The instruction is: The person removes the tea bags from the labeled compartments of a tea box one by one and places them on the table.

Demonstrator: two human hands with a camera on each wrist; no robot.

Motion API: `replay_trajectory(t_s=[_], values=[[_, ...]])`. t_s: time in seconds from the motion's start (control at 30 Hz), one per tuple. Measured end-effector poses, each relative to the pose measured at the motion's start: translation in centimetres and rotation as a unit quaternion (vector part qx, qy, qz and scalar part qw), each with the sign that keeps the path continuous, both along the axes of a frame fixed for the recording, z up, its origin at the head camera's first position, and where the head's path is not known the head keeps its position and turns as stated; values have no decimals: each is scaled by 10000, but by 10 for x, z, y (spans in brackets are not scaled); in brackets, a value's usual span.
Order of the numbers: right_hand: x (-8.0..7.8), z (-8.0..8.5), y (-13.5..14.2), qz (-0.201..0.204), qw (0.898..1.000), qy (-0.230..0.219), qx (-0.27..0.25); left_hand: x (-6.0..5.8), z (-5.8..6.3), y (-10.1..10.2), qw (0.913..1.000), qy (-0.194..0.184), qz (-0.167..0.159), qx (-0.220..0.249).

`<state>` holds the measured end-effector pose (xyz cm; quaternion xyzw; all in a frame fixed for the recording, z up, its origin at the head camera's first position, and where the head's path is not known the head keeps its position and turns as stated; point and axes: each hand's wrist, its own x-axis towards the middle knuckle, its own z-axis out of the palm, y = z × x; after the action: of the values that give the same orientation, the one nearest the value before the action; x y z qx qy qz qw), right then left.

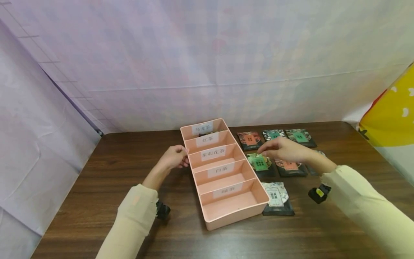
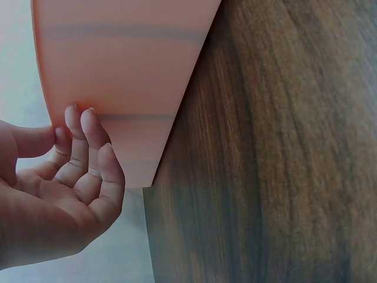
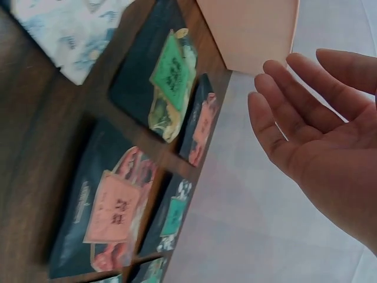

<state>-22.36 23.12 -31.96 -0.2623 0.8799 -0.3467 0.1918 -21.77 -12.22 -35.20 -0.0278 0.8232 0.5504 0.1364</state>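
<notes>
A long pink divided box (image 1: 237, 217) stands on the table, each compartment bearing a white label with handwritten characters. My left hand (image 1: 175, 157) pinches its left rim; in the left wrist view the thumb and index finger meet at the edge of the pink wall (image 2: 126, 65), the other fingers loosely bent. Holding nothing, my right hand (image 1: 284, 149) hovers over the tea packets with relaxed fingers. Under its fingertips lies a black packet with a bright green label (image 1: 260, 163), beside the box. In the right wrist view the hand (image 3: 330, 130) shows an empty palm.
Right of the box lie other black tea packets: red-labelled ones (image 1: 249, 140) (image 1: 290, 169), green-labelled ones (image 1: 300, 136) at the back, and a white-labelled one (image 1: 276, 198) at the front. Dark contents (image 1: 207, 134) show in the farthest compartment. A pale curtain (image 1: 207, 64) hangs behind the table.
</notes>
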Motion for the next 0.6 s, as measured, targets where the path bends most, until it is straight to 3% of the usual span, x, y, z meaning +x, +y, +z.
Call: replay_trajectory(t_s=[0.3, 0.53, 0.6], values=[[-15, 9, -16, 142, 9996, -249, -17, 0, -1, -1, 10000, 2, 16, 7], [-21, 15, -27, 170, 9996, 118, 166, -1, -2, 0, 10000, 8, 11, 18], [-23, 16, -30, 107, 9998, -106, 134, -1, -2, 0, 10000, -8, 10, 14]])
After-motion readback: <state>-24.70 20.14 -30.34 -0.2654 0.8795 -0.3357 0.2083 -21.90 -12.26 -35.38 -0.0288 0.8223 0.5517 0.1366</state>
